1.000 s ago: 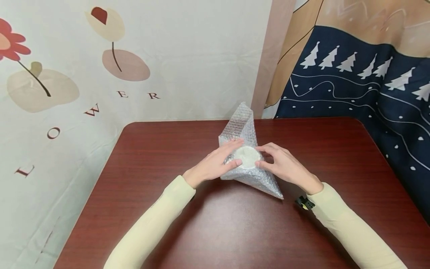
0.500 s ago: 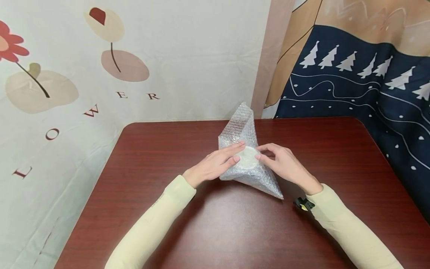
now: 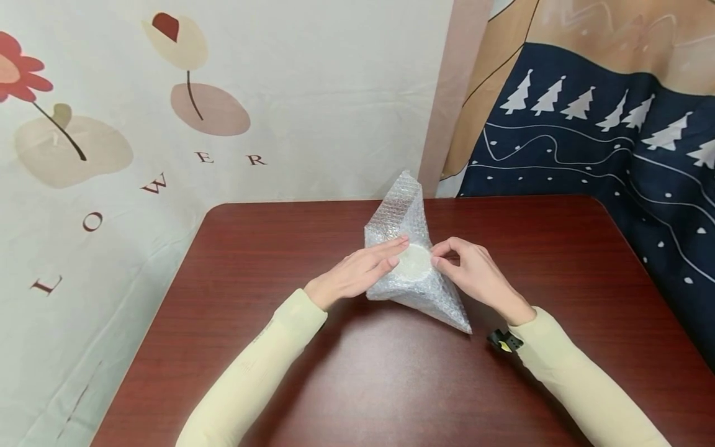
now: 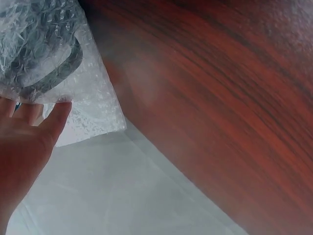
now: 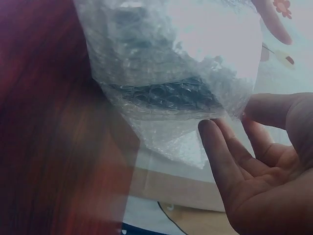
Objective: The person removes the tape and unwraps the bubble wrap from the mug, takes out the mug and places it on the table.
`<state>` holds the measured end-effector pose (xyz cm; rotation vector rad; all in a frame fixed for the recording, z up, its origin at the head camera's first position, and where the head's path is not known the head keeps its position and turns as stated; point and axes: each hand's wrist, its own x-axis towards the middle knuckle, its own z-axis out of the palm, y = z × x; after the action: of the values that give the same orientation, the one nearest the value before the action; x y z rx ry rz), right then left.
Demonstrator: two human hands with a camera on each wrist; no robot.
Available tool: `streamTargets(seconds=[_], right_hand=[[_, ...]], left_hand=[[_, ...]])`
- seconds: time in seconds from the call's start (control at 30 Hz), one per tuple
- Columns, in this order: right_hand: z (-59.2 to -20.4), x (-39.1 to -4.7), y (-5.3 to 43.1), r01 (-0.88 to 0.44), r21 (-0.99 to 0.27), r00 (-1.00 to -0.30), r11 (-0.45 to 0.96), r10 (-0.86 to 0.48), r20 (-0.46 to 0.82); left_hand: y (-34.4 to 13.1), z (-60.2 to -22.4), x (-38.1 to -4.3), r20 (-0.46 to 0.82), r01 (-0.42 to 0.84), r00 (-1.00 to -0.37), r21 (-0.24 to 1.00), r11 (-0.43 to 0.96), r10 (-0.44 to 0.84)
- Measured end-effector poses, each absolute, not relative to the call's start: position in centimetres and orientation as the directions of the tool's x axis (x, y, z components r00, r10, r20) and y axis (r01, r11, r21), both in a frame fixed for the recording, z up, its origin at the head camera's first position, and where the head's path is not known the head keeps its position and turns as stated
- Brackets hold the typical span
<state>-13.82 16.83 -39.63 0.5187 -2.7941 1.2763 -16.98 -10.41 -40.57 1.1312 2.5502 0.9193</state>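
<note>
A bubble-wrapped object (image 3: pixel 416 292) stands on the table, with a pale round top (image 3: pixel 414 263) and wrap ends jutting toward the back and the front right. Through the clear bubble wrap (image 4: pixel 98 98), a dark curved loop like a handle shows in the left wrist view. My left hand (image 3: pixel 354 273) lies with fairly straight fingers along the left side of the top. At the right rim, the thumb and index finger of my right hand (image 3: pixel 475 273) come close together and pinch the wrap's edge. In the right wrist view, the right fingertips (image 5: pixel 209 126) touch the wrap's edge.
The dark red wooden table (image 3: pixel 268 261) extends around the wrapped object. Behind it hangs a pale cloth (image 3: pixel 335 99) with flowers and letters, and a navy cloth (image 3: pixel 558 149) with white trees hangs at the right. A black strap (image 3: pixel 505 340) sits at the right wrist.
The right thumb and index finger have drawn closer together at the rim. The left thumb has slid slightly back off the top. The wrapped object stays in place.
</note>
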Motion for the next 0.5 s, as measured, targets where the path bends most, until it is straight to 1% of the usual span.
streamTargets(seconds=[0.37,0.5], right_hand=[[-39.9,-12.8,18.1,-0.327,-0.738,-0.941,0.590,-0.279,0.193],[-39.9,-12.4,18.5,-0.314,-0.746,-0.944,0.588,-0.273,0.182]], left_hand=[[-10.2,-40.5,-17.1,0.071,0.599,-0.683,0.624,0.502,0.727],[-10.2,-40.5,-17.2,0.076,0.601,-0.683,0.623,0.500,0.726]])
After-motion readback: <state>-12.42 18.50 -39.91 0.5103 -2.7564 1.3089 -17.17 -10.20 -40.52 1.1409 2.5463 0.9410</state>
